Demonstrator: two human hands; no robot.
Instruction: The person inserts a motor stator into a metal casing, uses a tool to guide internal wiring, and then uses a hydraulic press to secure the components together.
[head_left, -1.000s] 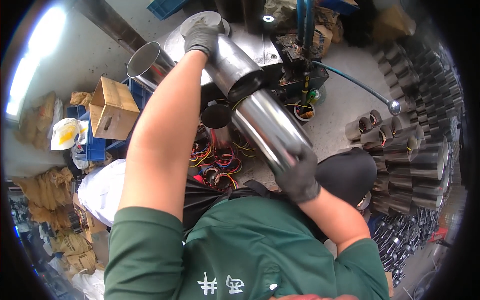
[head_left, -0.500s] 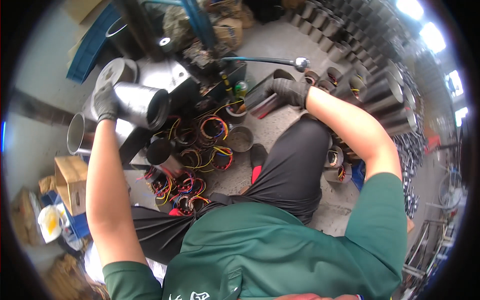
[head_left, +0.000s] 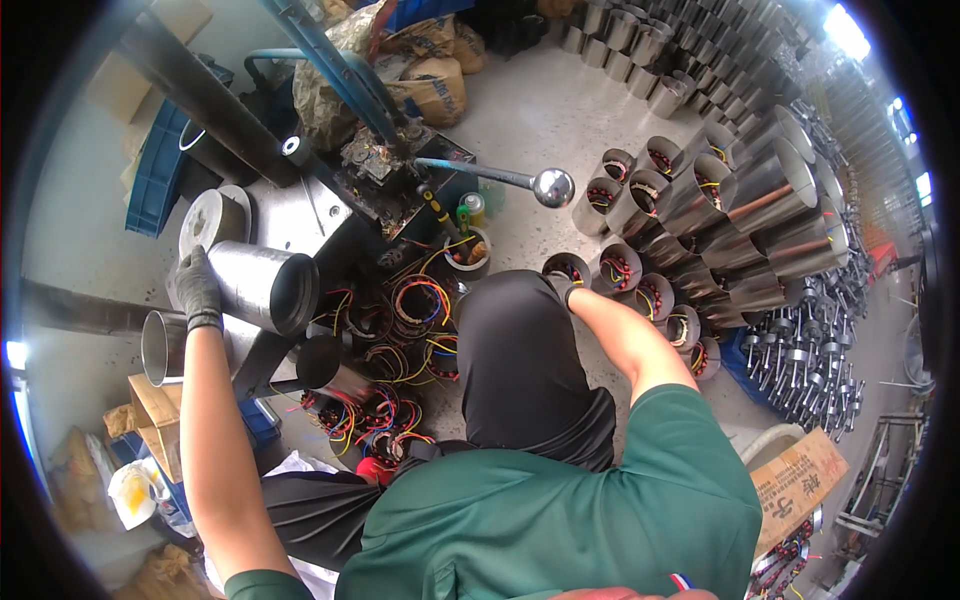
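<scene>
Two gloved hands, well apart. Left hand (head_left: 197, 290) rests on the rear end of a steel cylinder (head_left: 262, 287) lying on its side by the grey press (head_left: 290, 215); fingers wrapped over the rim. Right hand (head_left: 563, 287) reaches past the black-trousered knee (head_left: 515, 350) to a stator housing (head_left: 566, 268) on the floor, seemingly gripping its rim, though the fingers are mostly hidden. Wound coils (head_left: 420, 300) with coloured leads lie between. Lever with ball knob (head_left: 552, 187) above.
</scene>
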